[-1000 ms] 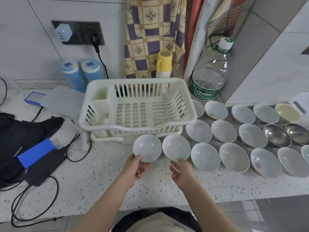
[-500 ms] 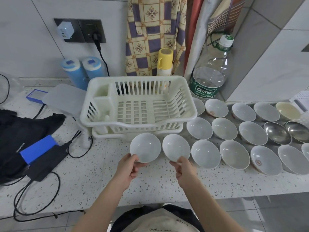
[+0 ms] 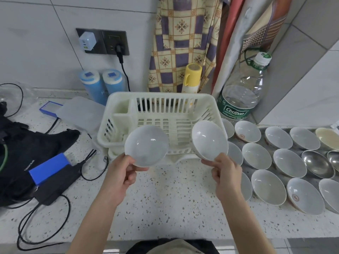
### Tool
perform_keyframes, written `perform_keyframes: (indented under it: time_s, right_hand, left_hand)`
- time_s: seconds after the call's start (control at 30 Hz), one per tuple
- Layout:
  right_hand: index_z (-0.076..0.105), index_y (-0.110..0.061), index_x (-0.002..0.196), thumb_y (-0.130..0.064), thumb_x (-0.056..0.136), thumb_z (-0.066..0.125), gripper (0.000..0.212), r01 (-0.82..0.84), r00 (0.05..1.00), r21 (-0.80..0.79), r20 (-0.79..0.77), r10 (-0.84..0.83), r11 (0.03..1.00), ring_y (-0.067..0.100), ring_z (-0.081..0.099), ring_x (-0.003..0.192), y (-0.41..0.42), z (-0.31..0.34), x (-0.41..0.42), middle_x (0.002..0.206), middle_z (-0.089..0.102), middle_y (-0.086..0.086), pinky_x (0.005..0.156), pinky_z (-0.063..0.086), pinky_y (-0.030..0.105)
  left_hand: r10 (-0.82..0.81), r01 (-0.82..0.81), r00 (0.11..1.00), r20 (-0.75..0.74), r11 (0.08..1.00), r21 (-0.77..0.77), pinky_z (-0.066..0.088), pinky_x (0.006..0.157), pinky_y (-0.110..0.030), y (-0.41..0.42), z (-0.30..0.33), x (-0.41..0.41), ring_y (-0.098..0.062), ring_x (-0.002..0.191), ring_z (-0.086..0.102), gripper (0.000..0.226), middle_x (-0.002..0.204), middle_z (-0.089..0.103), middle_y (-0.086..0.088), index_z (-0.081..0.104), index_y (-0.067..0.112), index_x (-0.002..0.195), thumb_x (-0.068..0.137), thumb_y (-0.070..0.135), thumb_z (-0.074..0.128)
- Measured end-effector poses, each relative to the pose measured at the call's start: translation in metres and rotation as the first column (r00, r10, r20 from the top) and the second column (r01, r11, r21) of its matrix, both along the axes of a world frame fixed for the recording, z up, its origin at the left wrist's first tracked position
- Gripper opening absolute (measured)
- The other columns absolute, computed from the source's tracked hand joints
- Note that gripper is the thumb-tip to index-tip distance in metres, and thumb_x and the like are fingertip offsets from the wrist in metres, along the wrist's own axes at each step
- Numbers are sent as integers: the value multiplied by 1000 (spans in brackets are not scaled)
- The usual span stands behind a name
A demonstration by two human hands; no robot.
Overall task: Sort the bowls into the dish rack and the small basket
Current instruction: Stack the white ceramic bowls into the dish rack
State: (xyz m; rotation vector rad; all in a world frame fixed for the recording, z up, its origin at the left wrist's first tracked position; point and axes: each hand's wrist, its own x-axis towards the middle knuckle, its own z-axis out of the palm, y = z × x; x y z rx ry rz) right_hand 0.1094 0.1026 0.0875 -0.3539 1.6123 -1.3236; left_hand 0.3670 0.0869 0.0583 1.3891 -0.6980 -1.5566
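Evenly and brightly lit, soft and diffuse, seemingly from overhead. Only faint shadows under the dish rack (image 3: 159, 123) and beside the bowls at right. Small white glare spots inside both lifted bowls. Slightly soft throughout, softer toward the far wall. Strong wide-angle bending at the edges, tile lines curving outward.

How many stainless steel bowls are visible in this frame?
2. One steel bowl sits on the counter at the far right, middle row; the second steel bowl beside it is cut by the frame edge. More may lie beyond.
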Motion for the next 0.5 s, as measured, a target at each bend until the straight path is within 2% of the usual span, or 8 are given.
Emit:
perform_keyframes:
  time_s: [0.1, 0.17, 0.33, 0.5]
  right_hand:
    - [49, -5, 69, -4, 77, 49, 7, -93, 992, -54, -88, 88, 994, 9, 27, 32, -38, 15, 6, 69, 72, 21, 32, 23, 17]
    - [57, -3, 77, -6, 78, 51, 7, -182, 974, -55, -148, 172, 982, 8, 30, 31, -67, 22, 10, 67, 72, 19, 32, 26, 16]
    - [65, 0, 82, -11, 75, 55, 16, -361, 864, 65, -353, 360, 930, 4, 39, 29, -144, 21, 15, 60, 71, 16, 31, 28, 15]
    - [60, -7, 66, -12, 76, 54, 12, -517, 723, 245, -387, 572, 820, 3, 48, 31, -176, -5, 39, 48, 66, 7, 30, 28, 13]
  left_hand:
    - [47, -46, 998, 41, 998, -34, 25, 37, -19, -22, 13, 14, -7, 37, 33, 36, 82, 74, -24, 64, 14, 106, 72, 21, 54]
    - [76, -73, 995, 66, 997, -39, 25, 36, -19, -37, 20, 23, -8, 39, 31, 36, 83, 75, -23, 63, 13, 106, 72, 21, 54]
    - [171, -160, 975, 139, 983, -88, 21, 34, -17, -85, 32, 37, -9, 36, 26, 23, 74, 74, -22, 62, 7, 101, 84, 10, 48]
    - [189, -182, 965, 181, 982, -58, 21, 31, -17, -104, 34, 35, -9, 35, 22, 23, 73, 75, -20, 63, 8, 100, 83, 11, 49]
